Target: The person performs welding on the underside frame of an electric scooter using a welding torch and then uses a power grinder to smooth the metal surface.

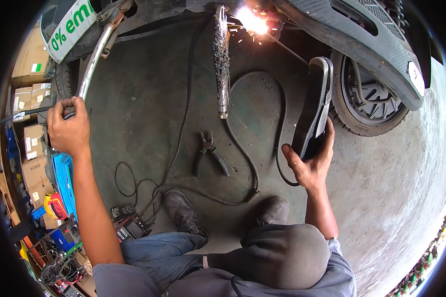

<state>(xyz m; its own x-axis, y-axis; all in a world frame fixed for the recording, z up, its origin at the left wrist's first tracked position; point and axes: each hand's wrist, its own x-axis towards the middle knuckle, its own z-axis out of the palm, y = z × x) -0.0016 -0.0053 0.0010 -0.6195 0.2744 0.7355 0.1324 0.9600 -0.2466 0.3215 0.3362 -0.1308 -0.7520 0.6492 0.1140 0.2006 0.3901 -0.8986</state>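
Thumb opposite fingers — right hand cradles a dark tool.

From afar I see a dark lace-up left shoe, a grey shoe right of it, blue jeans below it and, lower still, a grey short-sleeved shirt.

Tool, elongated, black, grey-edged; tilted, top leaning right, in right hand. Rod, thin, straight; slanting up-left from near tool's top, far end sparking.
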